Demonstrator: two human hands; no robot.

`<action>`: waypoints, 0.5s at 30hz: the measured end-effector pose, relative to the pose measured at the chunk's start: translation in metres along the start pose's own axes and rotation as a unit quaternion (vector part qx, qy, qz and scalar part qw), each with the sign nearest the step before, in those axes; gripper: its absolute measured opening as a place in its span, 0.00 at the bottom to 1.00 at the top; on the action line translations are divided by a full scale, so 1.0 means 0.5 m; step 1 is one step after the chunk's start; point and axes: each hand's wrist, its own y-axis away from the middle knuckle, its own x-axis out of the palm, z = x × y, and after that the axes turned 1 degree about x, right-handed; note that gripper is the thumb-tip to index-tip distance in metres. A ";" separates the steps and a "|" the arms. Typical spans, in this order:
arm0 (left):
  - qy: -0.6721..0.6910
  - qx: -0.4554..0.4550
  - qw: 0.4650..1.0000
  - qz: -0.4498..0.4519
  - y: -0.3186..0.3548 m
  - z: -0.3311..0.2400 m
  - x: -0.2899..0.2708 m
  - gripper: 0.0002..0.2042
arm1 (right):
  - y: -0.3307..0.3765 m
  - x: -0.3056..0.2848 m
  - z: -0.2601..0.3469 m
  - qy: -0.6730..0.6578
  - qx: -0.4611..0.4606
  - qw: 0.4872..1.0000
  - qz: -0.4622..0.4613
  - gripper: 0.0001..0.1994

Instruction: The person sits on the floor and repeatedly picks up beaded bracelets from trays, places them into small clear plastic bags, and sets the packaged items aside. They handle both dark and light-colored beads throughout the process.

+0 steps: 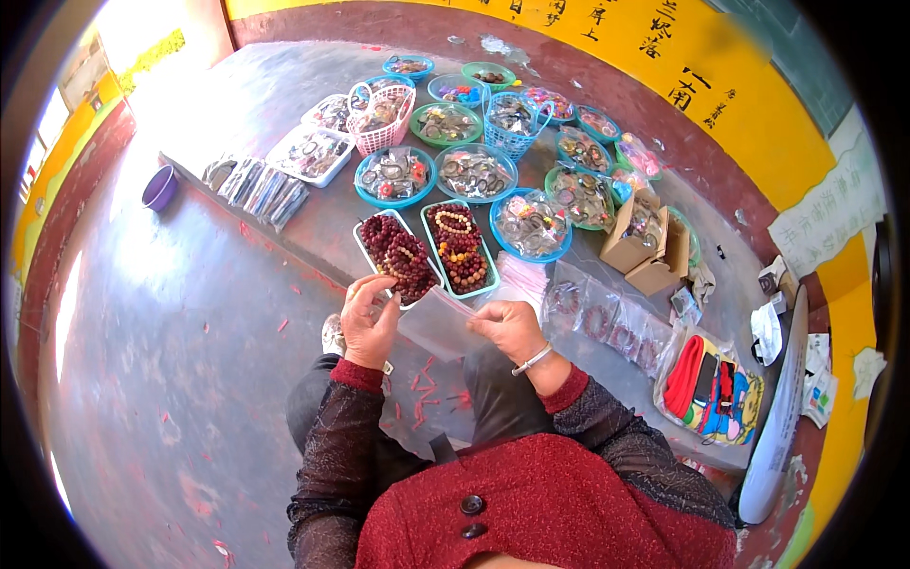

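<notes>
- Held at centre frame, just below the bead trays: a small clear plastic bag point(438, 321), pinched at both ends.
- Left hand point(368, 321) curled closed on the bag's left edge, fingers folded over it; whether a bead or anything else is tucked inside the fist cannot be told.
- Right hand point(509, 327) also closed on the bag, thumb and fingertips gripping its right edge, silver bangle point(532, 359) at the wrist.
- Long axis of the bag running left to right across the frame, tilted slightly, left end higher toward the tray of dark red bead bracelets point(398, 256); which end is the mouth too unclear to say.
- Likely risk: thin, slippery film sliding out of one pinch, leaving the bag dangling or dropped onto the grey concrete floor point(190, 360).
- Another: hard tugging in opposite directions stretching or tearing the film.
- Another: an elbow or sleeve knocking the near tray of brown bead bracelets point(462, 248), just above the hands.
</notes>
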 end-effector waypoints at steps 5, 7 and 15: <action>0.068 -0.032 0.994 0.082 0.016 0.001 0.020 0.15 | -0.004 0.011 -0.008 0.094 -0.144 0.984 -0.039 0.06; 0.148 -0.067 0.981 0.104 0.022 0.000 0.038 0.19 | 0.002 0.023 0.020 0.131 -0.173 0.975 -0.054 0.07; 0.230 -0.196 0.932 0.202 0.025 0.027 0.047 0.19 | 0.004 0.050 0.072 0.284 -0.300 0.906 -0.090 0.11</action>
